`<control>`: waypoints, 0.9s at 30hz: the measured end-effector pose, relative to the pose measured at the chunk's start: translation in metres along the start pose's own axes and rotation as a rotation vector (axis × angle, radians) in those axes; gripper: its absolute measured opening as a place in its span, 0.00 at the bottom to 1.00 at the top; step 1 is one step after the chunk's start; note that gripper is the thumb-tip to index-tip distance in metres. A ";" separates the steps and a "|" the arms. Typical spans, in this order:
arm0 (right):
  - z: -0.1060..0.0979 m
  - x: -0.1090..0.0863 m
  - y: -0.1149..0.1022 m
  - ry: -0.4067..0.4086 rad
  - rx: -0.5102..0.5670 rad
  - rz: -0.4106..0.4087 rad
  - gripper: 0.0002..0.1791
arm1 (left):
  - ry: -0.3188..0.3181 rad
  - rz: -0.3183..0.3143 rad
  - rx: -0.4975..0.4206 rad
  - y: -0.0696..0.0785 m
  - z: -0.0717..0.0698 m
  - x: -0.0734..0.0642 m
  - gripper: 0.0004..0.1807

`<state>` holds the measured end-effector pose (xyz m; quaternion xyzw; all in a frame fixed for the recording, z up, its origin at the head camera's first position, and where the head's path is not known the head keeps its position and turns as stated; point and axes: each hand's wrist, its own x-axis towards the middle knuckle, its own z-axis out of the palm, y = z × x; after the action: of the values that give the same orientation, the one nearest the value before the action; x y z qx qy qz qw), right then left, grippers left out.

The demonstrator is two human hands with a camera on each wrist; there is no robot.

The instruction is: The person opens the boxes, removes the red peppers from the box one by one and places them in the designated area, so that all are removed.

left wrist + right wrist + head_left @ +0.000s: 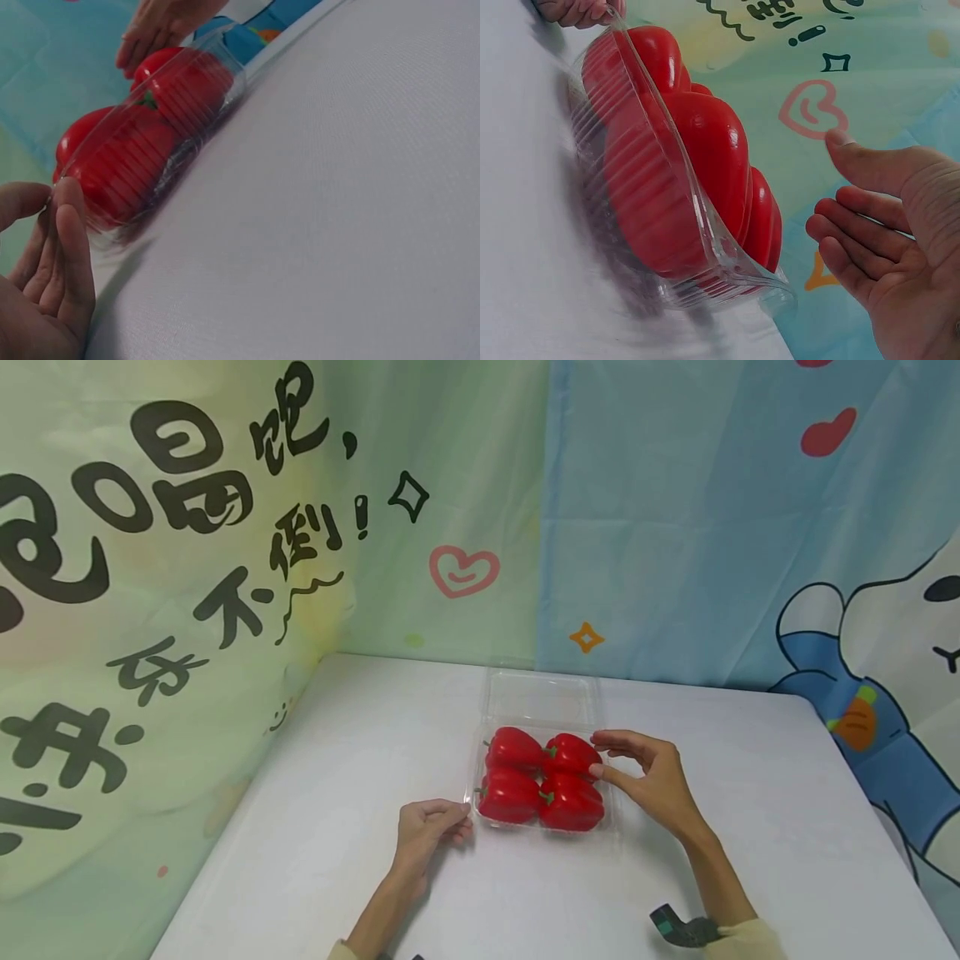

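Pinching the clear tray (727, 281) is the left hand (429, 837); right hand (658, 778) hovers, fingers apart, by red peppers (572, 806).

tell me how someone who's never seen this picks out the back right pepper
On the white table sits a clear ribbed plastic tray of four glossy red bell peppers, two by two. In the head view, find the far row, then its right-hand pepper, green-stemmed. Unlike its three neighbours, it lies nearest the person's bare right grip.
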<state>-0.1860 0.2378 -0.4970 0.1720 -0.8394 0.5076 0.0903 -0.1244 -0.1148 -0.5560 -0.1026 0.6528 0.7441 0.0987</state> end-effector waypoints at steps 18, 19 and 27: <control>0.008 -0.011 -0.001 -0.014 0.069 -0.020 0.32 | 0.031 -0.003 0.007 0.001 0.002 -0.001 0.15; 0.009 -0.011 -0.001 -0.012 0.071 -0.024 0.32 | 0.031 0.001 0.010 0.001 0.002 -0.002 0.16; 0.011 -0.015 0.000 -0.015 0.107 -0.046 0.33 | 0.020 -0.006 -0.004 0.000 0.001 0.000 0.15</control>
<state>-0.1719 0.2310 -0.5075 0.1999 -0.8074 0.5483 0.0863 -0.1248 -0.1135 -0.5560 -0.1122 0.6519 0.7440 0.0943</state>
